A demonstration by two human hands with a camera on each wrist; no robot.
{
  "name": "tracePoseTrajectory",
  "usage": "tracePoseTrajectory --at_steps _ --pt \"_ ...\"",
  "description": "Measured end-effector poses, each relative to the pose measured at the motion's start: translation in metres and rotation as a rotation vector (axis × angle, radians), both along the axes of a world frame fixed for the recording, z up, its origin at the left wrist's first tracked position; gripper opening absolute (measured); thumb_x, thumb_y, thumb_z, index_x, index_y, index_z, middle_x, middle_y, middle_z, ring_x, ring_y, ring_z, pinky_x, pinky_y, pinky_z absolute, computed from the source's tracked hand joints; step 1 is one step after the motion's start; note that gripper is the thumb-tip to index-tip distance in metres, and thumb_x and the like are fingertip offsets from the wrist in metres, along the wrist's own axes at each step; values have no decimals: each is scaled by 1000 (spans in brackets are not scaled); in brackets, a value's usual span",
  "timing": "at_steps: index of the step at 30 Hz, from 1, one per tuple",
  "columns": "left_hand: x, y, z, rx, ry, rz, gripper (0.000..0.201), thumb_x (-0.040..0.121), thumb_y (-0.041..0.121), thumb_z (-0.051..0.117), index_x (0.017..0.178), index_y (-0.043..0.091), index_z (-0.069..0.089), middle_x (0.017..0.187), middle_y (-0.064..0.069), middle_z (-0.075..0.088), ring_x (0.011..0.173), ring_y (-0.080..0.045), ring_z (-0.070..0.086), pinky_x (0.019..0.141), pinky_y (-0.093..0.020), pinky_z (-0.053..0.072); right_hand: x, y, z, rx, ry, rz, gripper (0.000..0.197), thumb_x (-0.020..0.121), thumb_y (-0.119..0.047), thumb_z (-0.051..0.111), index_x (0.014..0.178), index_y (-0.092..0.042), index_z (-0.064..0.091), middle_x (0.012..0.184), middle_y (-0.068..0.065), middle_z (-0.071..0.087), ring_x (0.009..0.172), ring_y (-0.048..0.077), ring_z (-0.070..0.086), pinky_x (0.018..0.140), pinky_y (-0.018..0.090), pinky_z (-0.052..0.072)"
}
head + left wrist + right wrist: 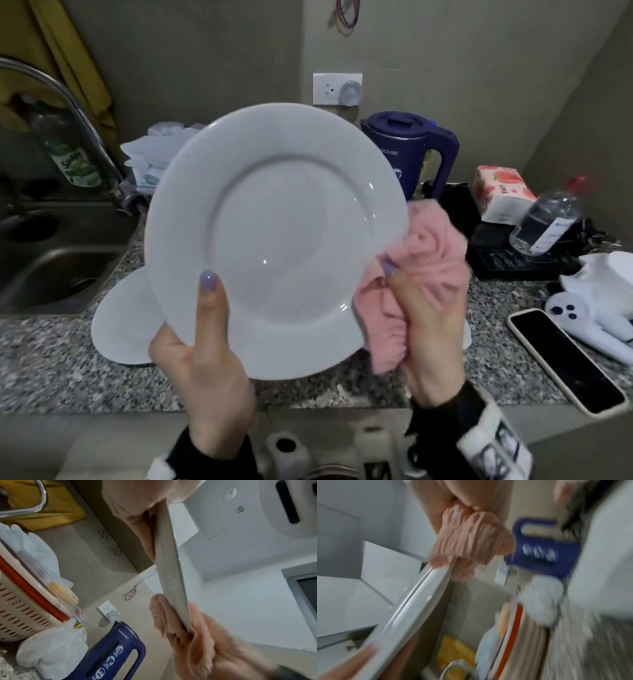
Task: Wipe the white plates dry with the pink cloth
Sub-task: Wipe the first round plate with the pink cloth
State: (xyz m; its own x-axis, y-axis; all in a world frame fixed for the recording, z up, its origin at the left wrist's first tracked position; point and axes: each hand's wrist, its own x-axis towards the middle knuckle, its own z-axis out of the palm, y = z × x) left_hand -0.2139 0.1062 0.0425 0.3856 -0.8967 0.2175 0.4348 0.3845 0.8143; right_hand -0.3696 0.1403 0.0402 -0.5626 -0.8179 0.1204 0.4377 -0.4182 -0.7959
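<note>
A large white plate (274,236) is held upright over the counter, its face toward me. My left hand (202,339) grips its lower rim, thumb on the front. My right hand (424,318) holds a bunched pink cloth (428,260) pinched over the plate's right rim. A second white plate (120,325) lies flat on the counter behind, mostly hidden. The left wrist view shows the plate (169,563) edge-on with the cloth (197,632) wrapped over its rim. In the blurred right wrist view the cloth (467,545) caps the plate's edge (419,597).
A steel sink (51,260) and tap (68,99) are at the left. Behind stand a blue kettle (418,150), white bags (150,150) and a wall socket (337,88). At the right are a tissue pack (500,192), clear bottle (544,222), phone (565,359) and white toy (599,308).
</note>
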Motion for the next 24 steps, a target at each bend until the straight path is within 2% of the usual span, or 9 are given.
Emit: tracePoseTrajectory --at_steps 3,6,11,15,17,19,21,23,24 --pt "2 6 3 75 -81 -80 12 75 49 75 86 46 75 98 17 75 100 -9 69 94 -42 53 -41 -21 28 14 145 94 61 72 5 76 124 9 43 114 24 63 97 29 66 83 36 55" --pt "-2 3 -2 88 -28 -107 22 85 33 68 102 21 74 110 4 74 107 -19 68 96 -47 52 -38 -28 25 41 249 26 62 73 8 72 126 11 42 118 26 62 102 29 64 85 36 54" --pt "-8 -3 -5 60 -39 -108 21 86 28 60 105 22 67 97 18 74 95 -3 69 77 -20 54 5 -15 -18 166 -217 -126 67 76 -5 72 135 -3 41 114 15 69 110 29 64 91 41 53" --pt "-14 -6 -9 76 -33 -50 30 86 26 58 113 16 64 105 22 71 99 -3 68 76 -16 52 27 -3 -32 262 -251 -156 50 81 -3 68 116 -26 41 106 3 73 103 17 68 94 41 50" --pt "-7 -11 -11 81 -57 -45 20 92 22 57 110 20 65 102 21 72 98 -3 68 76 -17 54 25 5 -34 269 -115 -86 46 81 -2 69 113 -22 42 105 3 72 99 15 69 87 34 54" --pt "5 -20 -13 97 -92 -16 17 91 27 60 105 22 68 101 18 73 99 -7 68 82 -22 56 10 12 -33 294 236 -44 45 81 1 70 109 -22 43 97 -1 71 92 9 69 78 24 55" --pt "17 -27 -15 108 -118 19 22 84 36 63 98 22 70 99 17 74 98 -9 68 84 -24 55 -9 18 -27 349 681 -89 52 80 -9 72 110 -38 42 97 -6 67 86 6 67 72 27 55" --pt "22 -30 -17 129 -149 22 23 81 40 63 94 24 73 96 18 74 99 -11 68 84 -26 55 -24 21 -11 306 855 -150 58 70 -31 69 111 -57 38 110 -8 61 94 8 65 76 32 56" --pt "21 -30 -20 139 -161 8 21 81 40 63 91 26 75 96 18 74 98 -10 68 83 -26 55 -26 20 -2 244 884 -159 60 66 -38 67 111 -63 35 119 -12 54 103 3 60 82 26 52"
